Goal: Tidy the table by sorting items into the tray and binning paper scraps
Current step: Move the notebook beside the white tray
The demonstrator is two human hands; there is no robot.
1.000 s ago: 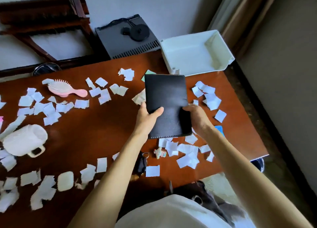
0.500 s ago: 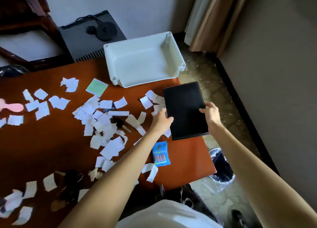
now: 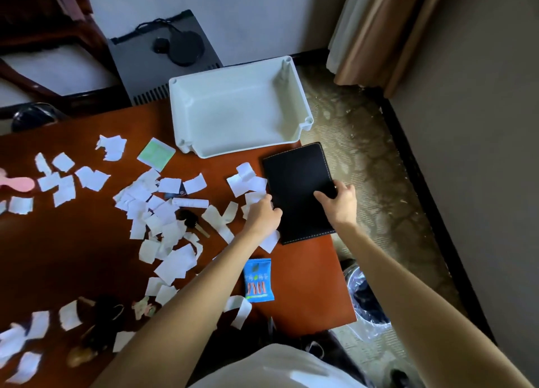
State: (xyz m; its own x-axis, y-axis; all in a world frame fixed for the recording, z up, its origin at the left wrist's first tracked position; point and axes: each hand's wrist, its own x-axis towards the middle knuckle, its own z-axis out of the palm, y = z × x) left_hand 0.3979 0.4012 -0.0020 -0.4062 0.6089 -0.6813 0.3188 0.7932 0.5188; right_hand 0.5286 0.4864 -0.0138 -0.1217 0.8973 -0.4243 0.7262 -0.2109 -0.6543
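At the far left edge the pink hairbrush handle [image 3: 18, 184] pokes into view, and white paper scraps [image 3: 163, 212] lie scattered across the brown table [image 3: 87, 236], with a key [image 3: 192, 223] half buried among them and a blue snack packet [image 3: 259, 279] nearer the person. Further right, the left hand [image 3: 262, 215] pinches the near-left edge of the black notebook [image 3: 297, 192], fingers curled onto its cover, while the right hand [image 3: 339, 201] grips the right edge, thumb on top. The notebook sits at the table's right corner, partly overhanging it, just in front of the white tray [image 3: 291, 75], which holds nothing yet. The step in hand looks like moving the notebook into the tray. To do it well, keep both grips firm, raise the far edge enough to clear the tray's low front lip, and lay it flat against one wall so room remains for the brush, key and packet. Below the table's right edge stands the lined bin [image 3: 367, 306], for the scraps.
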